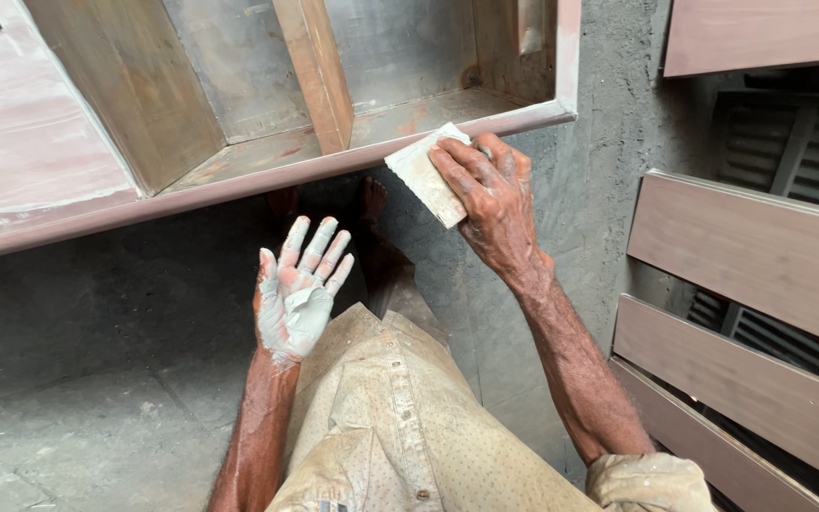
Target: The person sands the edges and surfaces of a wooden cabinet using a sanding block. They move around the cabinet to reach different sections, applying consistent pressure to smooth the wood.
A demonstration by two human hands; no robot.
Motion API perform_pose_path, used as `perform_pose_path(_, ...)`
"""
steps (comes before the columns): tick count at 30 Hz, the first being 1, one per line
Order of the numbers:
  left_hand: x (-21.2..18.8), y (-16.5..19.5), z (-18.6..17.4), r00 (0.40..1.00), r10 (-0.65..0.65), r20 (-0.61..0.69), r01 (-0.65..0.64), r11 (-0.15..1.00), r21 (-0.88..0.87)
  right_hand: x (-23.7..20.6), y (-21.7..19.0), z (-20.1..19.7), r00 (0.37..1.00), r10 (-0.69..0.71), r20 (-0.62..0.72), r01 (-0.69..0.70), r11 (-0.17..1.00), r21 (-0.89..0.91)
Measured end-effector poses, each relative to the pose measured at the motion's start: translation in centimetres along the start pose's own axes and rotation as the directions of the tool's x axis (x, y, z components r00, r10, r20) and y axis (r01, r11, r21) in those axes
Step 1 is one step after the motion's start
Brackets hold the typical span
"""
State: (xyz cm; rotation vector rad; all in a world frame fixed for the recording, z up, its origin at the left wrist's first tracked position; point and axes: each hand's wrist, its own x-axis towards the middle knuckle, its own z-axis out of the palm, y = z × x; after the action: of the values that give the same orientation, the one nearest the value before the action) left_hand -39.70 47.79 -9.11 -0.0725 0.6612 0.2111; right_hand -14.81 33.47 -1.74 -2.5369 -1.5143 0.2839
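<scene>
Nearest the lens, beige dotted button shirt [400, 427], dusty and creased. Left hand [298, 289] open, palm up, fingers spread, grasping nothing; palm and fingers coated with pale grey-white paste. Right hand [485, 194] clenched on small pale rectangular pad of sandpaper [421, 175], fingers lying over its right part, pad pressed against front lower edge of large reddish-brown wooden cabinet frame [267, 175]. Pad touching that edge just below slanted wooden divider [319, 71] inside the frame. Pinkish filler smears along frame edge and on its left panel. Below both hands, grey rough concrete floor [97, 398]. Well apart on the right, brown flat wooden boards [751, 246] leaning in a row, with dark slatted panel [798, 142] behind them.
</scene>
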Motion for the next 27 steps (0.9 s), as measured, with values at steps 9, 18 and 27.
perform_pose_path(9,0.4,-0.1,1.8,0.998,0.004,0.055,-0.006,0.999,0.045,-1.2,6.8,-3.2,0.98,0.143,-0.14,-0.181,0.933,-0.311)
perform_pose_path(18,2.7,-2.5,7.6,0.96,0.037,0.278,-0.02,0.998,-0.063,-10.1,-0.5,-3.6,0.633,0.712,0.304,-0.182,-0.245,0.952)
perform_pose_path(27,4.2,-5.3,14.8,0.893,0.132,0.429,-0.014,0.964,-0.267,-17.2,-1.3,1.9,0.406,0.714,0.571,-0.287,-0.494,0.821)
